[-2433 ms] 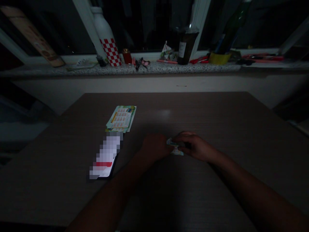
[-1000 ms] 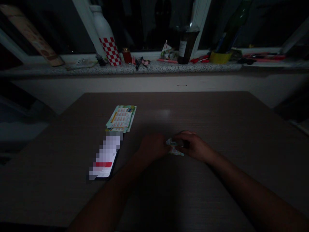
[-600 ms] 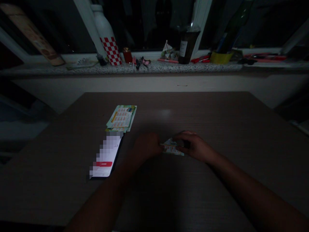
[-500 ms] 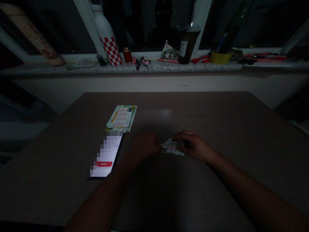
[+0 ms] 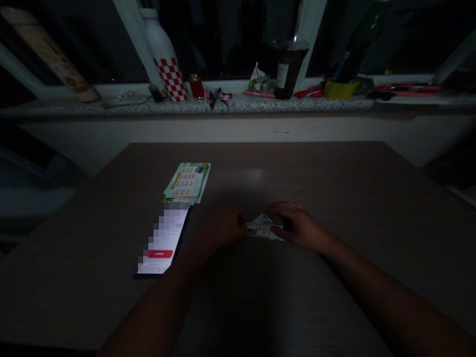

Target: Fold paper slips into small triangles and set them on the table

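A small printed paper (image 5: pixel 263 230), folded to a triangular peak with a flat strip along its near side, lies low over the middle of the table. My left hand (image 5: pixel 225 225) is closed on its left end, the fingers dark and partly hidden. At the other end my right hand (image 5: pixel 297 223) pinches the paper, thumb in front and fingers curled behind the peak. Left of my hands rests a stack of printed cards (image 5: pixel 188 181) with small calendar-like grids. Just below that stack a phone (image 5: pixel 163 243) lies with its screen lit, close to my left forearm.
Beyond the wooden table (image 5: pixel 334 178) runs a stone windowsill (image 5: pixel 238 105). On it stand a red-and-white checked bottle (image 5: pixel 171 74), a small red jar (image 5: pixel 196 86), a plastic cup (image 5: pixel 286 72), a folded paper piece (image 5: pixel 258 77) and a green bottle (image 5: pixel 362 34). The room is dim.
Both hands keep almost the same place on the paper. My right fingers have shifted slightly, showing a bit more of the peak. The number on the phone screen has changed.
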### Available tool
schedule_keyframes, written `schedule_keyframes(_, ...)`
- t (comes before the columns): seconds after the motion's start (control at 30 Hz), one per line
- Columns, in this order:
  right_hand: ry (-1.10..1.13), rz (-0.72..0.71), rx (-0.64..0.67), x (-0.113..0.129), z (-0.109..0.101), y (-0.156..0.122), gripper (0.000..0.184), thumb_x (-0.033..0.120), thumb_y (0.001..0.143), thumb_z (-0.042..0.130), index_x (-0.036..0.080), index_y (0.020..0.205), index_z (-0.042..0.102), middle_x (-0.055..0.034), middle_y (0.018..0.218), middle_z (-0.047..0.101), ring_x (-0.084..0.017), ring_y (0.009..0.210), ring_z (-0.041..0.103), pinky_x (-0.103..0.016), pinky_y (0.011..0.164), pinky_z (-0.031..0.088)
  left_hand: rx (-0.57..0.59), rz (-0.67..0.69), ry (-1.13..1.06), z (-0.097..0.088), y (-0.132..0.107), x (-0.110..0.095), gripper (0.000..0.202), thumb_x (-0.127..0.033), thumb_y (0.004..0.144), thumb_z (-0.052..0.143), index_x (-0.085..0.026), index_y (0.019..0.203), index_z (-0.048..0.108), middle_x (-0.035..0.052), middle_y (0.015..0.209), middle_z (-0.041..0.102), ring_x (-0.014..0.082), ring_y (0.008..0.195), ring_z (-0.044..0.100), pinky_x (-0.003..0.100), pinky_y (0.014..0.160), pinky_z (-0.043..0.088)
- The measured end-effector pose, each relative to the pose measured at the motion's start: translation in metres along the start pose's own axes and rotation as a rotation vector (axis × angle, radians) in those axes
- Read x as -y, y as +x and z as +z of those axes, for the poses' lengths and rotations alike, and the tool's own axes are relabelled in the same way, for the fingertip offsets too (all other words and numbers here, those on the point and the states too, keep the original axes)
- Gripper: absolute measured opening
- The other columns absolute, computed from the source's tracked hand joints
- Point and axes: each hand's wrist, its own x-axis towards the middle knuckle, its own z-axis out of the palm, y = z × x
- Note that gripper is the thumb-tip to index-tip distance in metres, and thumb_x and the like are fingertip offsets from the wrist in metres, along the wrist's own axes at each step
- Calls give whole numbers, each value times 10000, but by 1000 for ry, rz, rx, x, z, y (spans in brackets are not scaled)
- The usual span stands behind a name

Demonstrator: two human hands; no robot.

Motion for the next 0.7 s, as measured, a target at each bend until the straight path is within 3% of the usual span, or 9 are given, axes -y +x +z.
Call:
schedule_keyframes(0.1, -74, -9, 18, 0, 3, 1, 473, 204, 753, 622, 231, 1221, 552, -109, 1289, 532, -282, 1177, 477, -486, 976, 342, -27, 41, 19, 1, 0, -3, 172, -302, 732, 562, -195, 834, 649, 45, 837, 671, 187, 731, 598, 277, 617, 405)
schedule_keyframes(0.23, -134, -20, 38, 3, 6, 4, 464, 235, 748, 630, 206, 1206, 563, -125, 1329, 495, -306, 1207, 438, -498, 992, 316, -64, 62, 41, 2, -1, -8, 156, -269, 725, 567, -188, 839, 634, 40, 832, 658, 191, 747, 588, 288, 645, 414)
schedule_keyframes(0.43, 42, 40, -55, 10, 8, 5, 371, 163, 709, 639, 225, 1069, 577, -60, 996, 646, -229, 929, 585, -395, 850, 433, -157, 178, 16, 10, -2, -21, 219, -307, 749, 593, -174, 917, 638, 65, 949, 628, 218, 933, 554, 308, 823, 414)
schedule_keyframes(0.53, 151, 80, -103, 12, 9, 3, 406, 137, 711, 615, 230, 1100, 546, -41, 927, 652, -201, 848, 608, -336, 772, 468, -150, 237, -85, 15, 0, -24, 199, -318, 802, 545, -165, 873, 650, 51, 863, 636, 193, 862, 567, 285, 761, 417)
schedule_keyframes(0.7, 278, 130, -138, 9, 7, -1, 489, 137, 716, 602, 238, 1181, 489, -3, 839, 642, -155, 717, 608, -275, 666, 476, -47, 148, -402, 16, 2, -22, 239, -352, 834, 498, -162, 833, 643, -1, 730, 632, 132, 656, 556, 227, 562, 365)
